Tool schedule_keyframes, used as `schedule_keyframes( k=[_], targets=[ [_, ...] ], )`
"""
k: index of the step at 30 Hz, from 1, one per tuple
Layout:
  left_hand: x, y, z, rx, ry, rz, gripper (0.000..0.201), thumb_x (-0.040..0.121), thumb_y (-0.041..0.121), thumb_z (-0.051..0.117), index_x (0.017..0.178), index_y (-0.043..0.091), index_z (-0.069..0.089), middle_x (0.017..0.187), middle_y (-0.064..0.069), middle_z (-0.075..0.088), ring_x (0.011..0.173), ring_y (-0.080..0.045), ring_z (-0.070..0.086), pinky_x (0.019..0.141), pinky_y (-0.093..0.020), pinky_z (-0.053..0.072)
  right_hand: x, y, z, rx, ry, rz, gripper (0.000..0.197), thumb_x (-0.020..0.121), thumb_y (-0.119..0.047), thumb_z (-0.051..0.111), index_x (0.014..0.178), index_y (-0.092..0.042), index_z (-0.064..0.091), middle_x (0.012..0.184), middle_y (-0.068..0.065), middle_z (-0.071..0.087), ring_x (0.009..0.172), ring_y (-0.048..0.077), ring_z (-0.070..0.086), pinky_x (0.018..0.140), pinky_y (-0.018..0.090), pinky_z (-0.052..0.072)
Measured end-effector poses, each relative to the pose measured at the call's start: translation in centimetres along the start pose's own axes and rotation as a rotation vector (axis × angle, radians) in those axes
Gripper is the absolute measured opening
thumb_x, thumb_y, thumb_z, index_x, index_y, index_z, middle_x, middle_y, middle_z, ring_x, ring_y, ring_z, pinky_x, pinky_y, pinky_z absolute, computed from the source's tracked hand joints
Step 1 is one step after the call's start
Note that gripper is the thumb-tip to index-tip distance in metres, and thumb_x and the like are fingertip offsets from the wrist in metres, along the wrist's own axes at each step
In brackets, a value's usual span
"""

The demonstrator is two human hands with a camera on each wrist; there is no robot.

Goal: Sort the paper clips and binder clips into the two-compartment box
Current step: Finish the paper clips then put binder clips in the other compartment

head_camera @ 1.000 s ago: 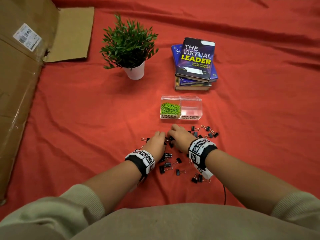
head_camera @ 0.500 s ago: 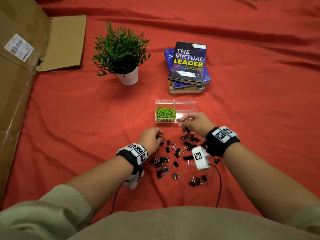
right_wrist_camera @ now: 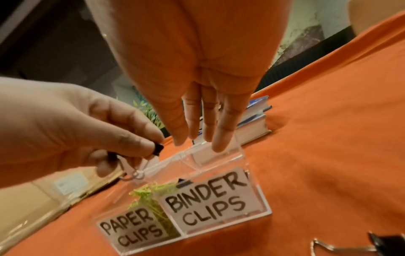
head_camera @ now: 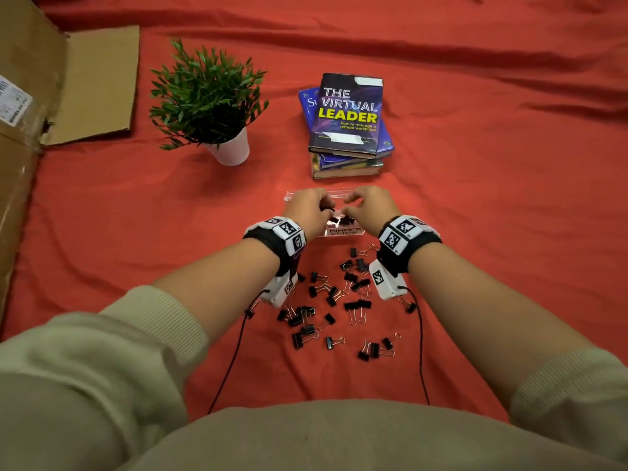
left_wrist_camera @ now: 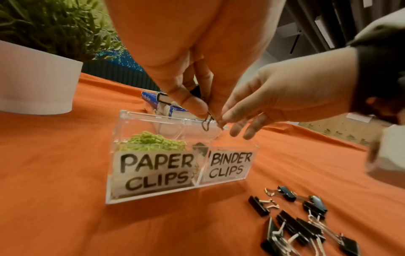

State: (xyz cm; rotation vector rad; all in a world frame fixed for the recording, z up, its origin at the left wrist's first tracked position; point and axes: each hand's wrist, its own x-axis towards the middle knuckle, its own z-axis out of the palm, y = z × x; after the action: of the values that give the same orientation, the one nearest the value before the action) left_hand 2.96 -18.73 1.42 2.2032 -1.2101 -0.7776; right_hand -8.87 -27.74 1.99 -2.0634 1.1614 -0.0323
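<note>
A clear two-compartment box (left_wrist_camera: pixel 153 188) sits on the red cloth, labelled PAPER CLIPS on the left and BINDER CLIPS on the right. Green paper clips (left_wrist_camera: pixel 153 141) fill the left compartment. A few black binder clips (head_camera: pixel 345 219) lie in the right one. My left hand (head_camera: pixel 326 207) hovers over the box and pinches black binder clips (right_wrist_camera: pixel 158 149), whose wire handles hang down. My right hand (head_camera: pixel 350 201) is beside it above the binder-clip side, its fingers (right_wrist_camera: pixel 219 136) straight and empty. In the head view the hands hide most of the box (head_camera: pixel 343 231). Several loose binder clips (head_camera: pixel 326 300) lie in front of it.
A potted plant (head_camera: pixel 210 96) stands at the back left and a stack of books (head_camera: pixel 350 120) behind the box. A large cardboard carton (head_camera: pixel 20 147) lines the left edge. Wrist camera cables (head_camera: pixel 421 351) trail across the cloth toward my body.
Both hands have left the clip pile and risen over the box. The right hand got there first; the left followed with binder clips in its fingers.
</note>
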Motion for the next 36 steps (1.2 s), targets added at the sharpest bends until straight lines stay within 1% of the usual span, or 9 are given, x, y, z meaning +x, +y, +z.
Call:
schedule_keyframes(
  k=[4, 7, 10, 16, 21, 23, 26, 31, 36],
  targets=[
    [1.3, 1.0, 0.6, 0.049, 0.003, 0.026, 0.008, 0.086, 0.009, 0.062, 0.091, 0.013, 0.068, 0.091, -0.004, 0.070, 0.084, -0.019, 0.065, 0.076, -0.028, 0.053, -1.7, 2.7, -0.9, -0.018, 0.096, 0.041, 0.011, 0.085, -0.021, 0.060, 0.091, -0.014, 0.067, 0.090, 0.004, 0.069, 0.081, 0.018, 0.062, 0.076, 0.031, 0.052],
    [1.7, 1.5, 1.2, 0.086, -0.030, 0.032, 0.011, 0.087, 0.009, 0.058, 0.092, 0.013, 0.067, 0.095, -0.006, 0.070, 0.087, -0.022, 0.065, 0.081, -0.035, 0.056, -3.4, 5.6, 0.0, -0.195, -0.036, 0.128, 0.029, 0.085, -0.024, 0.060, 0.113, -0.014, 0.061, 0.114, 0.008, 0.064, 0.102, 0.023, 0.060, 0.090, 0.037, 0.051],
    [1.0, 1.8, 1.8, 0.140, -0.070, 0.092, 0.014, 0.089, 0.008, 0.056, 0.099, 0.013, 0.066, 0.104, -0.006, 0.068, 0.097, -0.022, 0.063, 0.087, -0.034, 0.052, -5.2, 7.4, 1.5, -0.370, -0.159, 0.118, 0.055, 0.082, -0.034, 0.062, 0.132, -0.017, 0.045, 0.132, 0.008, 0.046, 0.121, 0.030, 0.042, 0.102, 0.042, 0.041],
    [-4.1, 1.0, 4.1, 0.283, -0.087, 0.293, 0.014, 0.087, 0.019, 0.058, 0.100, 0.019, 0.062, 0.109, 0.002, 0.057, 0.107, -0.016, 0.053, 0.093, -0.037, 0.050, -7.7, 8.2, 3.5, -0.416, -0.156, 0.051, 0.057, 0.078, -0.031, 0.064, 0.129, -0.018, 0.044, 0.127, 0.008, 0.039, 0.115, 0.030, 0.039, 0.096, 0.042, 0.044],
    [-6.3, -0.6, 7.0, 0.425, -0.330, 0.256, 0.062, 0.085, 0.017, 0.063, 0.141, 0.024, 0.037, 0.146, 0.003, 0.034, 0.131, -0.022, 0.036, 0.097, -0.043, 0.048, -9.4, 8.7, 4.4, -0.364, -0.165, 0.014, 0.051, 0.082, -0.013, 0.061, 0.129, -0.020, 0.044, 0.124, 0.008, 0.037, 0.113, 0.032, 0.039, 0.093, 0.041, 0.045],
    [-6.4, -1.1, 7.4, 0.455, -0.377, 0.216, 0.070, 0.086, 0.013, 0.062, 0.146, 0.025, 0.029, 0.151, 0.004, 0.027, 0.133, -0.024, 0.031, 0.098, -0.044, 0.048, -9.6, 8.8, 4.5, -0.329, -0.170, 0.008, 0.041, 0.083, -0.008, 0.057, 0.123, -0.015, 0.049, 0.122, 0.009, 0.040, 0.110, 0.032, 0.040, 0.092, 0.039, 0.042],
    [-6.5, -1.6, 7.6, 0.472, -0.358, 0.209, 0.066, 0.085, 0.009, 0.062, 0.144, 0.022, 0.034, 0.140, 0.001, 0.035, 0.124, -0.024, 0.038, 0.092, -0.043, 0.051, -9.8, 9.0, 4.6, -0.332, -0.187, -0.017, 0.024, 0.084, -0.006, 0.052, 0.108, -0.006, 0.055, 0.115, 0.010, 0.045, 0.106, 0.030, 0.045, 0.090, 0.035, 0.040],
    [-7.1, -2.4, 7.5, 0.448, -0.300, 0.137, 0.040, 0.086, 0.007, 0.055, 0.125, 0.013, 0.049, 0.117, -0.009, 0.043, 0.109, -0.027, 0.047, 0.083, -0.044, 0.051, -9.5, 9.1, 4.4, -0.266, -0.209, -0.072, 0.008, 0.082, -0.006, 0.057, 0.088, -0.008, 0.062, 0.099, 0.005, 0.051, 0.094, 0.024, 0.054, 0.084, 0.031, 0.045],
    [-7.5, -3.2, 7.7, 0.428, -0.255, 0.139, 0.022, 0.084, 0.000, 0.051, 0.104, 0.007, 0.054, 0.105, -0.010, 0.047, 0.100, -0.029, 0.050, 0.079, -0.045, 0.050, -8.2, 7.5, 2.4, 0.076, -0.156, 0.095, 0.004, 0.082, -0.008, 0.065, 0.086, -0.009, 0.067, 0.084, 0.003, 0.064, 0.074, 0.015, 0.061, 0.063, 0.018, 0.047]
  ],
)
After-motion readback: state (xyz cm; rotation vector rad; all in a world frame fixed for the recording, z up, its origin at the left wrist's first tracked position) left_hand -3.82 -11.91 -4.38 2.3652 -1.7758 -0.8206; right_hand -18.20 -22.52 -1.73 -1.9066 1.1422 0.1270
